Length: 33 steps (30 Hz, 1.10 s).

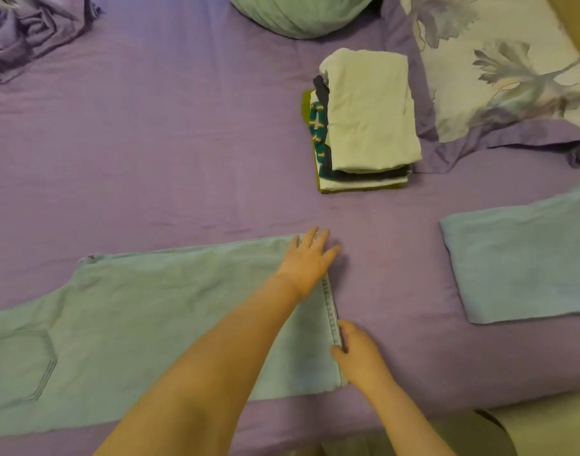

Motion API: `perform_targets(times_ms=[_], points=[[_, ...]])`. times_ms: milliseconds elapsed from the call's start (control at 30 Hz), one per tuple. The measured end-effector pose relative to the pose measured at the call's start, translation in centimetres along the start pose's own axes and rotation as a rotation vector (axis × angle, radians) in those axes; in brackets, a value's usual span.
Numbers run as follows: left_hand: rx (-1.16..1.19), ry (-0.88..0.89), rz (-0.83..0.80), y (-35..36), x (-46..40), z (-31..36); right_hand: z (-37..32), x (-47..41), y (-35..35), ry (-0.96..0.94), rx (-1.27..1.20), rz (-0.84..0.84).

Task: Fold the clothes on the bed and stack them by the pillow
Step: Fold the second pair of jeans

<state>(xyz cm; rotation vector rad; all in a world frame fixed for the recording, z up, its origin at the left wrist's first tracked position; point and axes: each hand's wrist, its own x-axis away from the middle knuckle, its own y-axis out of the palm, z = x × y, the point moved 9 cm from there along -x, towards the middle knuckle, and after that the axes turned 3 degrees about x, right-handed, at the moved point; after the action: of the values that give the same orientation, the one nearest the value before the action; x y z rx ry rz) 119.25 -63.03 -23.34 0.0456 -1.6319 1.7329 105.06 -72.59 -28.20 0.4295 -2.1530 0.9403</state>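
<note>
Jeans (157,324) lie flat along the near edge of the bed (150,159), so we press our left hand (310,258), fingers spread, on the hem's far corner while our right hand (357,353) pinches its near end. Bare sheet lies between them and the stack (367,120) beside the pillow (512,77), so we judge a fold leftward is unobstructed; another folded piece (525,258) waits well apart on the right.

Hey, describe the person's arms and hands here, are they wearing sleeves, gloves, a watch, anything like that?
Both arms are bare from as far up as the picture shows down to the fingers: no sleeves, no gloves. The left hand and the right hand show no rings, and neither wrist carries a watch or bracelet. No markings or cables are visible on either arm.
</note>
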Motion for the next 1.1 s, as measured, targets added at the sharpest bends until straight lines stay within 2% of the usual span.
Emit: perform_targets(times_ms=[133,267,400,467,567,667,767,867,967,1033,1100], points=[[0.126,-0.17,0.03,4.7,3.2,-3.2,-3.6,-1.9,-1.1,-0.129,0.239,0.029],[0.174,-0.458,0.027,9.5,8.9,-9.0,-8.8,-3.9,-0.2,-0.305,0.543,0.08],[0.213,-0.7,0.001,12.6,13.4,-15.3,-12.7,-6.4,2.5,-0.416,0.737,0.014],[0.228,-0.718,-0.018,13.3,14.2,-17.9,-13.4,-8.1,3.0,-0.416,0.815,-0.035],[0.243,-0.649,-0.088,13.9,14.0,-20.8,-13.5,-9.8,3.0,-0.326,0.865,-0.068],[0.232,-0.53,-0.128,13.3,12.8,-22.9,-15.3,-10.3,2.8,-0.31,0.859,0.041],[0.259,-0.437,-0.048,11.0,12.4,-25.1,-17.8,-11.3,2.0,-0.39,0.903,0.161],[0.104,-0.532,0.05,8.6,14.2,-29.5,-18.4,-13.0,0.9,-0.342,0.969,0.189],[0.042,-0.685,0.013,8.3,16.8,-34.7,-18.4,-13.8,0.0,-0.276,1.024,0.213],[0.028,-0.706,-0.029,8.8,17.9,-36.8,-18.5,-14.0,-0.1,-0.277,1.042,0.236],[0.079,-0.714,-0.002,9.1,18.4,-37.7,-18.6,-14.0,0.1,-0.272,1.001,0.26]])
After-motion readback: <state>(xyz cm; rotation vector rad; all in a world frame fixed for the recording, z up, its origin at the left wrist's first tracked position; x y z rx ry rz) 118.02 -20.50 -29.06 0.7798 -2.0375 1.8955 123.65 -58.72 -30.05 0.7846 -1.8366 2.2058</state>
